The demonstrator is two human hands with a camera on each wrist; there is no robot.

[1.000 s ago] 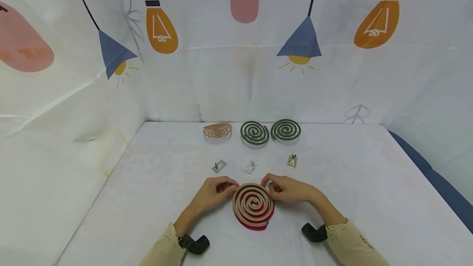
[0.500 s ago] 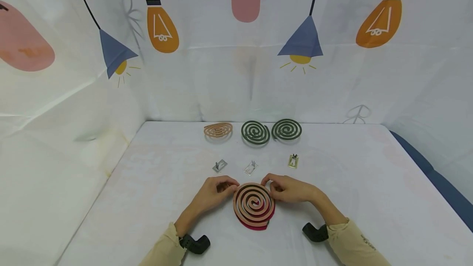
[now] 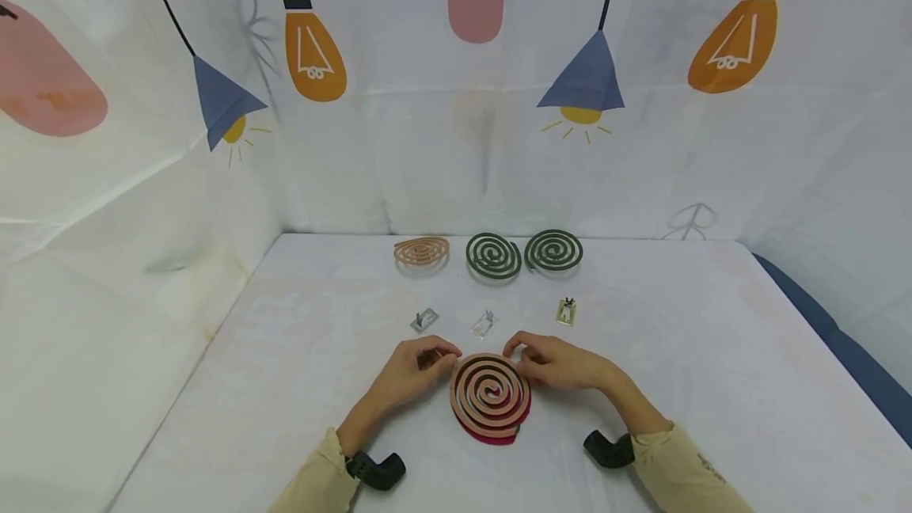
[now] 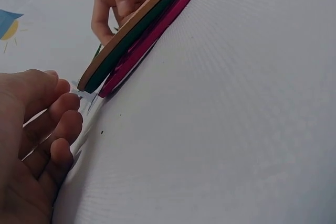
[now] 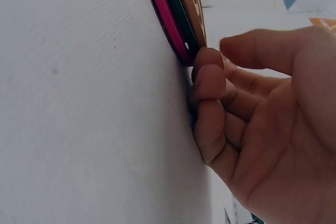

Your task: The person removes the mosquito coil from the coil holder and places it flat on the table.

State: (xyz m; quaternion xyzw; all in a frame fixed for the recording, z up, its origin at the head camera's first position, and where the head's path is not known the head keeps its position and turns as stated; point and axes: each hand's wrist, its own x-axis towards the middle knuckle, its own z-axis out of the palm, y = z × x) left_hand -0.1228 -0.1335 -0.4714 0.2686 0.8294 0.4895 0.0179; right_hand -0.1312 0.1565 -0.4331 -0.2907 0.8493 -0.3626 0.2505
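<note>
In the head view a stack of mosquito coils lies on the white cloth, with a tan coil (image 3: 492, 391) on top. Under it the wrist views show a green coil (image 4: 137, 31) and a pink coil (image 5: 167, 17), whose edge juts out toward the front. My left hand (image 3: 412, 372) is at the stack's upper left rim, thumb and fingertips bent loosely and right by the edge. At the opposite rim, my right hand (image 3: 559, 362) touches the edge with bent fingertips; its thumb (image 5: 254, 48) stands away from the coils.
Farther back lie a second tan coil (image 3: 422, 251) and two green coils, one left (image 3: 493, 256) and one right (image 3: 553, 250). Between them and the hands are small metal coil stands: two silvery, left (image 3: 425, 319) and middle (image 3: 485, 324), and one gold (image 3: 566, 312). A printed curtain (image 3: 427, 157) hangs behind.
The right hand's knuckles have risen slightly at the rim. The left hand and the coil stack have stayed about where they were.
</note>
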